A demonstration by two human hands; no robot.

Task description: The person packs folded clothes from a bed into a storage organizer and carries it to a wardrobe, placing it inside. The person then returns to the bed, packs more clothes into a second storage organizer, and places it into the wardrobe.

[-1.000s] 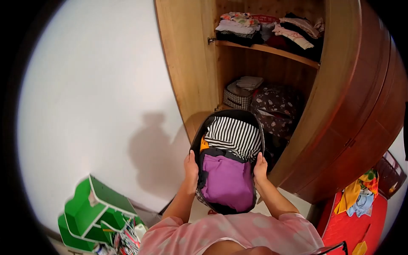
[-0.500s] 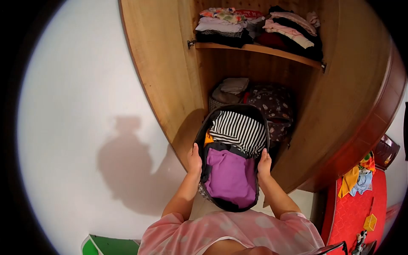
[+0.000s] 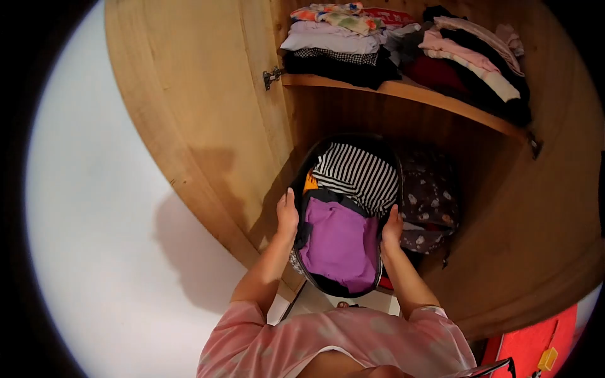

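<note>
Between my two hands is an oval, dark-rimmed storage bag (image 3: 386,268), open at the top and patterned on its outer side. Inside it lie a folded purple garment (image 3: 340,242) nearest me, a black-and-white striped garment (image 3: 359,176) beyond it, and a bit of orange cloth (image 3: 310,183) at the left edge. My left hand (image 3: 287,215) presses on the bag's left side, and my right hand (image 3: 392,228) grips the right side. Both sets of fingers are partly hidden behind the rim. The bag is held in front of the wardrobe's lower compartment.
An upper wardrobe shelf (image 3: 403,91) bears stacks of folded clothes (image 3: 340,44). A dark patterned bag (image 3: 432,195) stands in the lower compartment, right of the held bag. Open wooden doors flank both sides: left door (image 3: 195,94), right door (image 3: 535,233). A red surface (image 3: 535,343) lies at lower right.
The wardrobe appears closer, and the held bag has moved forward into its lower opening, covering the grey cloth and basket behind. Both hands keep their hold on the bag's sides.
</note>
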